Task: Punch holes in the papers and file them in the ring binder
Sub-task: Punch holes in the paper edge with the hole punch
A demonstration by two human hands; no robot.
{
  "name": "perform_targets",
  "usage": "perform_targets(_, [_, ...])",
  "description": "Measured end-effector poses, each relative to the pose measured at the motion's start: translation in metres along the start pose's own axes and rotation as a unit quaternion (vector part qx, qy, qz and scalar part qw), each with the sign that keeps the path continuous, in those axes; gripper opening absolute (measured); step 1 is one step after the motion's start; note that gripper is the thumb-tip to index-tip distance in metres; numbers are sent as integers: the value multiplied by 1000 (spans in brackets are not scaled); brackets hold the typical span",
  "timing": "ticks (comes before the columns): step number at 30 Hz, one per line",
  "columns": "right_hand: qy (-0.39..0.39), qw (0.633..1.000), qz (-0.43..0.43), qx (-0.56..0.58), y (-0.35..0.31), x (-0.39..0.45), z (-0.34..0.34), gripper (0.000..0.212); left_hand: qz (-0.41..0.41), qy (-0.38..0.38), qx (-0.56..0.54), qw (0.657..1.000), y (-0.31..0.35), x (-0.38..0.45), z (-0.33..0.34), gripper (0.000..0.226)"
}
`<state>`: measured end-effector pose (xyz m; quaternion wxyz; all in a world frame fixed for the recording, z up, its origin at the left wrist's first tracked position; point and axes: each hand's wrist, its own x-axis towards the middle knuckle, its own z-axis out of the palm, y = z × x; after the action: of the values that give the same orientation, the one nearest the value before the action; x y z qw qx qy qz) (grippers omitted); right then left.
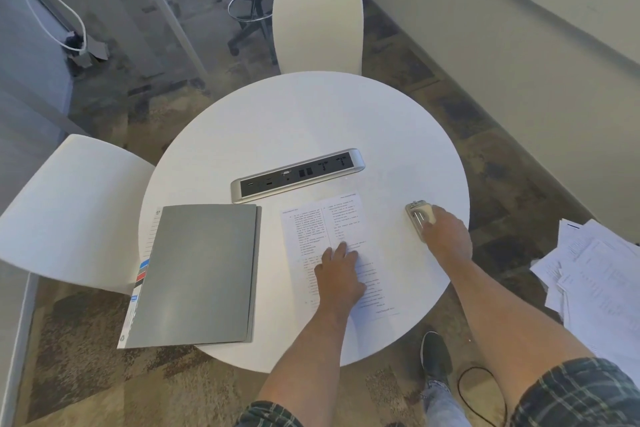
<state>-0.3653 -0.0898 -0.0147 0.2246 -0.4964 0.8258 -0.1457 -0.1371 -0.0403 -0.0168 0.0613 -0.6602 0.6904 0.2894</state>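
With our left hand [337, 274] flat on the printed white paper sheet [341, 253], our right hand's [446, 236] grip curls over the small metal hole punch [419, 217] just right of that sheet, so we should slide the punch squarely onto the edge while the closed grey ring binder [197, 274] waits left on the round white desk [311, 121].

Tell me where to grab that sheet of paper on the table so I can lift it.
Take the sheet of paper by its near edge. That end runs out to the rim of the round table, so fingers could likely slide under it from the near side. The left hand rests flat on it; the rest lies flush on the tabletop.
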Motion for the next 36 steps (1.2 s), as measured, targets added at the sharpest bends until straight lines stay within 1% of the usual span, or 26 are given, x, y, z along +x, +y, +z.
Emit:
perform_targets(3, [-6, 1000, 11, 10, -2, -2, -1, 27, -7, -2, -22, 1000, 3, 0, 4, 67])
perform_targets(8, [-22, 999, 27, 39, -5, -8, 3, 27, -10, -8, -24, 1000, 4, 0, 3, 71])
perform_targets(13, [-26, 999, 21, 21, -12, -20, 14, 27, -10, -7, -28, 1000, 3, -1, 4, 73])
perform_targets(17, [-31, 999, 23, 31, -20, -31, 23, 26, -9, -8, -26, 1000, 2, -1, 4, 74])
perform_targets(25, [-46, 999, 10, 15, -25, -41, 30, 24, -2, -9, -11, 1000, 0, 0, 6, 76])
perform_targets(32, [-46, 999, 8, 9, -29, -44, 29, 27, 8, -9, -7, 1000, 0, 0, 6, 75])
perform_targets(34, [-24, 1000, -15, -9, -31, -49, 29, 31, 10, -13, -7, 1000, -1, 1, 4, 75])
perform_targets(36, [18, 997, -70, -14, -34, -57, 31, 33, 13, -7, -19, 1000, -3, 0, 2, 76])
